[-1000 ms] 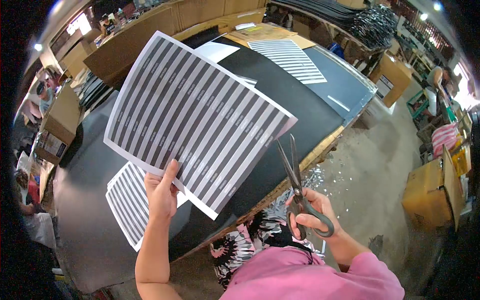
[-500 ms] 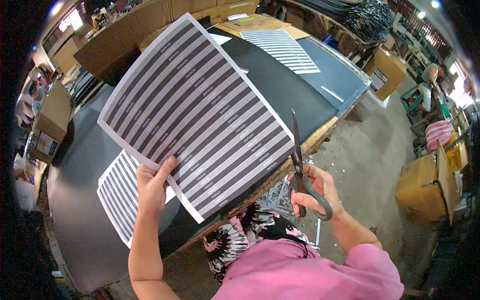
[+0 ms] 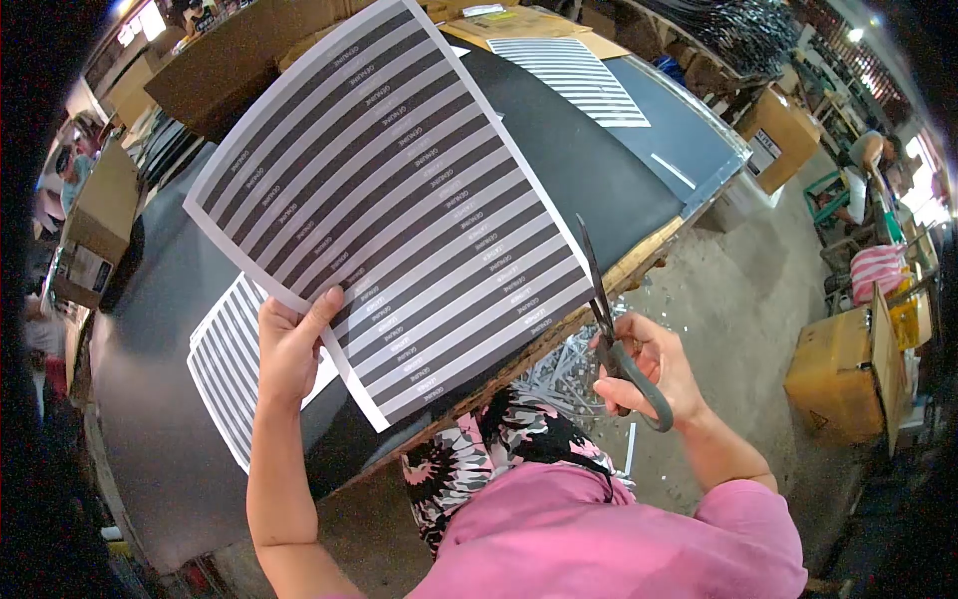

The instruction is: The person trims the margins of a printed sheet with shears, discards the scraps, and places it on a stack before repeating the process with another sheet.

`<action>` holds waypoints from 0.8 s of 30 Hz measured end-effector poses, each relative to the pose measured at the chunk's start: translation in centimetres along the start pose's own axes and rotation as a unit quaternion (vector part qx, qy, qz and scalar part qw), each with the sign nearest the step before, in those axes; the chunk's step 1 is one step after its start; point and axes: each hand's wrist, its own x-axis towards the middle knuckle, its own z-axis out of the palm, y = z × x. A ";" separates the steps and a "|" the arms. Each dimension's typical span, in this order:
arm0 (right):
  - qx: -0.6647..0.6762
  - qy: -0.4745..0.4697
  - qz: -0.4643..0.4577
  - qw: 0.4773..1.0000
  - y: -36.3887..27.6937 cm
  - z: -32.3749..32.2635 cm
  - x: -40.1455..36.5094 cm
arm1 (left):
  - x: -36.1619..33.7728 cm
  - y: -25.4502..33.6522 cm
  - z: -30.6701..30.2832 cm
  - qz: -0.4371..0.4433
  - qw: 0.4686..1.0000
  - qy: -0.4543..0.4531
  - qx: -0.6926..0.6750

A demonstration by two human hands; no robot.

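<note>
My left hand (image 3: 289, 344) pinches the near left edge of a large sheet printed with dark and light stripes (image 3: 399, 200), its thumb on top. Small repeated lettering, including "GENUINE", runs along the stripes, and plain white margins border them. The sheet is raised over the dark work table (image 3: 160, 399) and bows slightly. In my right hand (image 3: 664, 369) is a pair of dark-handled scissors (image 3: 601, 299), with fingers around the loops. Their blades point away from me, right at the sheet's right edge. Under my left wrist lie more striped sheets (image 3: 235, 369).
Another striped sheet (image 3: 574, 80) rests at the far side of the table, near brown cardboard (image 3: 499, 35). Paper strips (image 3: 559, 369) litter the floor beside the table's wooden edge. Cardboard boxes (image 3: 838, 369) stand at right. A person (image 3: 863, 165) works in the right background.
The striped sheet and my left hand have shifted slightly left and up in view. My right hand has moved a little right, and the scissor handles look closer together.
</note>
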 end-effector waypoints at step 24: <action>-0.061 0.002 -0.012 0.998 -0.5 -0.1 -0.2 | 0.0 0.7 0.2 0.008 0.998 -0.035 -0.048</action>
